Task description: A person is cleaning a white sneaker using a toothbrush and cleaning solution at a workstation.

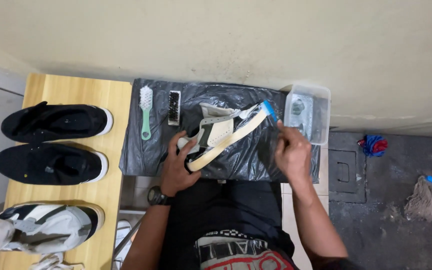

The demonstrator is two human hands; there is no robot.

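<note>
The left hand [178,162] is clamped around the heel end of a cream and dark sneaker [221,135], tilting it on its side so that the pale sole edge faces the person; this appears to steady it for scrubbing. The right hand [292,152], at about three o'clock from the shoe, is closed on the handle of a blue brush [269,111] whose head meets the toe end of the sole. The shoe lies at the centre of a black plastic sheet [146,150], seemingly laid to catch wet and dirt. At ten o'clock from the shoe lie a green-handled brush [146,116] and a dark-bristled brush [174,107], side by side and untouched. At two o'clock stands a clear tub [322,107] holding water, just beside the brushing hand. At nine o'clock, a wooden bench [96,90] carries two black shoes [53,142] and a white and dark one [51,225]. The wall is plain and stained; the floor at three o'clock is dark concrete with a drain cover [343,172] and a mop [423,195].
</note>
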